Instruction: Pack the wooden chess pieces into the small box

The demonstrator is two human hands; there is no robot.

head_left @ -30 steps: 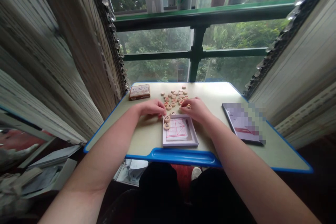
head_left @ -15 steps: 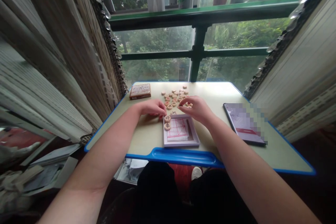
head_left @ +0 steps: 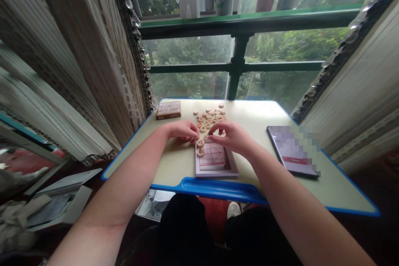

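Note:
Round wooden xiangqi pieces with red or black characters lie loosely on the table, among them one xiangqi piece (head_left: 203, 129) beyond the box. My right hand (head_left: 230, 135) pinches a xiangqi piece (head_left: 210, 134) between thumb and fingers, over the box's far edge. My left hand (head_left: 184, 129) has its fingers drawn together at the far left corner of the shallow white box (head_left: 197, 169); what its fingertips hold, if anything, is hidden. Inside along the left wall are two pieces, one behind the other, the nearer a black-marked xiangqi piece (head_left: 200, 152). Beside them lies a folded paper board (head_left: 213, 156) with red lines.
A small printed box lid (head_left: 168, 110) lies at the table's back left. On the right rests a tablet (head_left: 293, 151), partly blurred out. The table (head_left: 246, 112) has a blue rim and a blue front tray (head_left: 218, 187). Curtains flank the window behind.
My right hand has come nearer and left, from among the loose pieces to the box's far edge, with a piece in its fingers. My left hand stays by the box corner. The view has shifted slightly.

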